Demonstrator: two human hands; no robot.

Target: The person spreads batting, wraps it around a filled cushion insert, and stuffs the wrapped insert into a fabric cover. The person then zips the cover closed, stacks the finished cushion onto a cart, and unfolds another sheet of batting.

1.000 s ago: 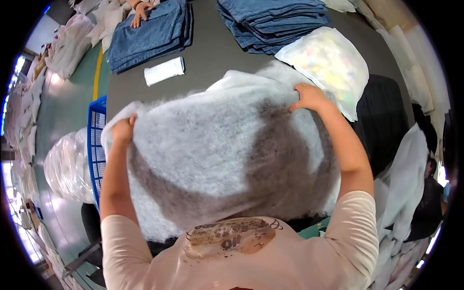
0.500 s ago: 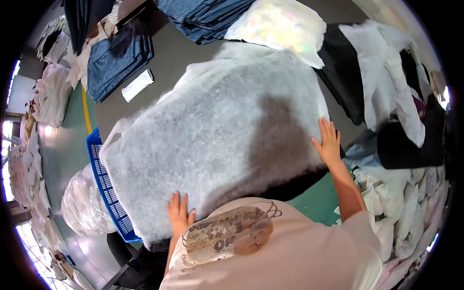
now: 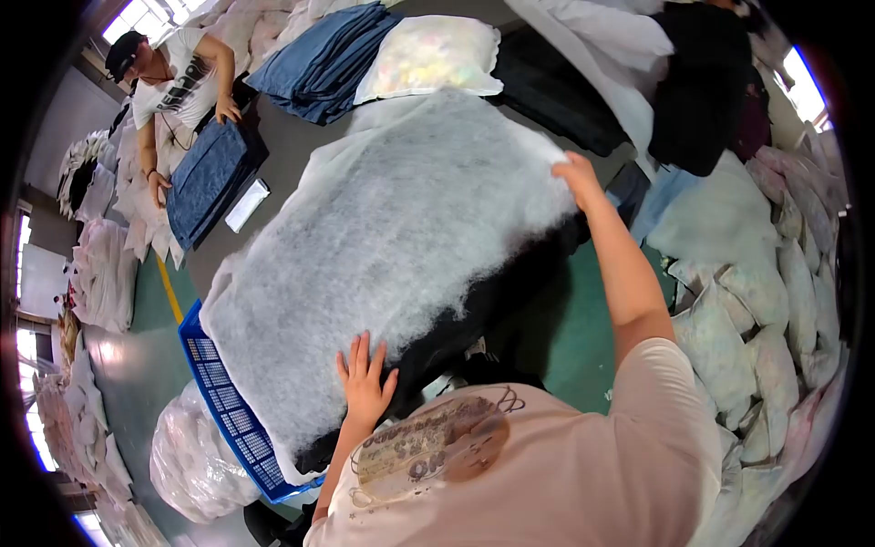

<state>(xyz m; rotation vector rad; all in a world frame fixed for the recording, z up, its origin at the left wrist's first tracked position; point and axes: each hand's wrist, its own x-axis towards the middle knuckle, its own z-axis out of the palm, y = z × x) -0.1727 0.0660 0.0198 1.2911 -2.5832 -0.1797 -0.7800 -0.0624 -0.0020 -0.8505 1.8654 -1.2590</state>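
"How is the white batting [image 3: 383, 246] turned?"

"Its long axis runs on a slant. One end lies right beside the blue basket [image 3: 221, 392], overlapping its rim from where I look; the other end points away from the basket, toward the far right. It is spread over the grey table [image 3: 290, 132], with black cloth [image 3: 510, 287] showing below its near edge."

"And your grip?"

"My right hand [image 3: 574, 178] has thumb and fingers closed on the batting's edge at the end well away from the basket. My left hand [image 3: 366, 387] lies open, fingers spread, on the near edge, closer to the basket. I can't tell how hard it presses."

"Count the rest for me."

"One basket. One batting on top; I can't tell how many layers. Two denim stacks: a nearer stack [image 3: 214, 178] beyond the basket, and a farther stack [image 3: 319, 62] well beyond it. One white packet [image 3: 247, 206] between the nearer stack and the batting, on the basket's far side. One white bag [image 3: 433, 55], well apart from the basket. One plastic bundle [image 3: 200, 460], just left of the basket. And one co-worker [image 3: 187, 80] beyond the basket, two hands [image 3: 228, 108] at the nearer stack."
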